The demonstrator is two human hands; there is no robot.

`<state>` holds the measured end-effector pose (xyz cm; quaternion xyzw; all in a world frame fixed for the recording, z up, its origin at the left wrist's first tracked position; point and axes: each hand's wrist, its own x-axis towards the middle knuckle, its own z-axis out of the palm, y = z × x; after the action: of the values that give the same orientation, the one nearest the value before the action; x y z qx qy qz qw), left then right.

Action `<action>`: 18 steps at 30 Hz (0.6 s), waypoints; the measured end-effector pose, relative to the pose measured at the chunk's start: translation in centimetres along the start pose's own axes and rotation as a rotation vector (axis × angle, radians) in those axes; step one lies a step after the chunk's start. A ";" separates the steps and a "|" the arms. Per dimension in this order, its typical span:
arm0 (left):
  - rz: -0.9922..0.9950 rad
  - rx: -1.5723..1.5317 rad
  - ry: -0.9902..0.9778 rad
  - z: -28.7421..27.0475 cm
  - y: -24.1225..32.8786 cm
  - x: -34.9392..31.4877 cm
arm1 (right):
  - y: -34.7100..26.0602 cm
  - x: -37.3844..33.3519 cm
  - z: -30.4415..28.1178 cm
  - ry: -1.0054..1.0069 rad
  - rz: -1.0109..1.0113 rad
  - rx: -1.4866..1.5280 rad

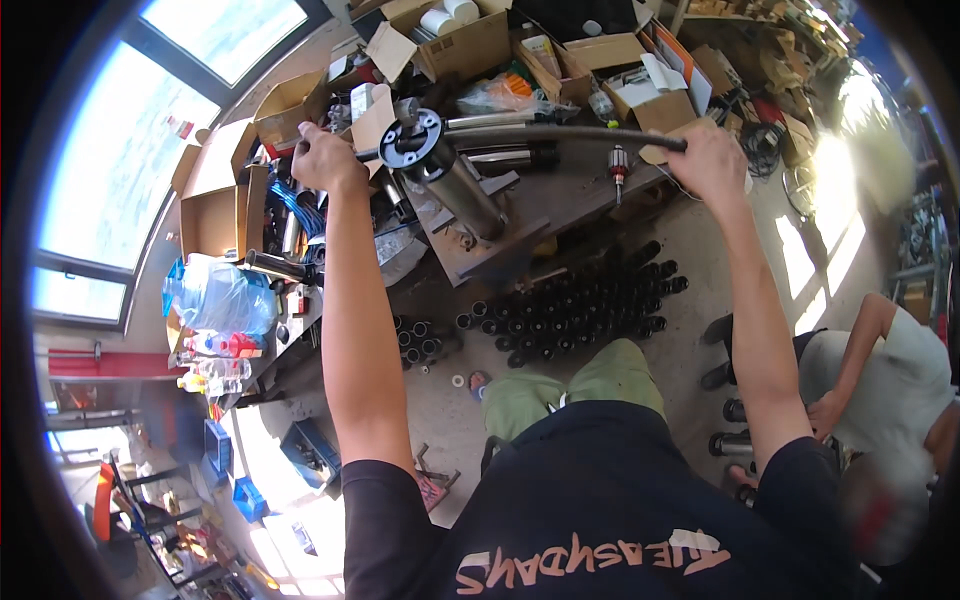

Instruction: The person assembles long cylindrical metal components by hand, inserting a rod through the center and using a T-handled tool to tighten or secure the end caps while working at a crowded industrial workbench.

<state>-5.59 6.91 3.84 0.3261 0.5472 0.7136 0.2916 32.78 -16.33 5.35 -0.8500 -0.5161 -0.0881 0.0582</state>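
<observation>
Nearest the camera: the person's dark shirt and a bent knee in green trousers [600,385], over a concrete floor [450,410]. Both forearms run up from the lower edge toward the table.

On the floor just beyond the knee: a dense cluster of short black tubes [580,305] standing on end, open mouths up. A smaller group of the same tubes [420,340] sits to the left, apart from the main cluster.

At the right edge, a second person in a light shirt [890,380] crouches low on the floor, well apart from the work.

Left hand [322,155]: fingers curled shut around the near end of a long dark bar; the grip point itself is hidden by the fist. Right hand [712,160]: closed in a fist around the far end of the same bar [560,133]. The bar runs roughly level between the two hands and crosses a round black flange [410,140] with bolt holes. The flange caps a steel cylinder [465,190], which lies tilted on the table [540,215].

Left of the cylinder: open cardboard boxes [215,215], a bundle of blue wires [300,210], and a clear plastic bag [220,295].

Farther back: more open cartons [470,45] packed along the table's rear edge, and a small motor rotor [618,165] standing near the right hand.

Beyond the table, left: large bright windows [130,150].
</observation>
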 end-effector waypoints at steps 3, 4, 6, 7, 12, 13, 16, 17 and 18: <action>0.034 0.093 0.028 0.3 0.1 -0.7 | 0.8 0.2 0.4 0.075 0.055 -0.039; 0.007 0.018 -0.002 0.3 -0.2 -0.8 | 0.9 -0.4 0.1 0.147 0.065 -0.047; -0.021 0.036 -0.203 2.7 -1.3 -2.0 | 5.4 -1.4 0.0 0.191 0.078 -0.115; -0.171 0.240 -0.186 4.0 -2.8 1.0 | 2.9 -4.6 -0.3 0.147 0.145 -0.115; 1.345 1.177 -0.842 10.8 -7.5 15.3 | -15.3 -26.8 -3.7 0.215 0.350 0.018; 1.309 1.041 -0.885 11.2 -8.2 12.7 | -16.3 -29.0 -3.3 0.225 0.411 0.013; 0.977 0.587 -0.999 7.7 -8.6 9.0 | -16.1 -30.7 -1.6 0.322 0.309 -0.180; 0.783 0.352 -1.023 5.3 -8.6 7.8 | -15.5 -30.6 -1.5 0.288 0.298 -0.121; 0.597 0.100 -1.055 3.4 -8.8 5.4 | -15.0 -30.9 -1.5 0.254 0.293 -0.070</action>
<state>-5.74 15.14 -3.26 0.7883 0.2467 0.4803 0.2950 5.39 -36.46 0.45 -0.8996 -0.3720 -0.2030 0.1054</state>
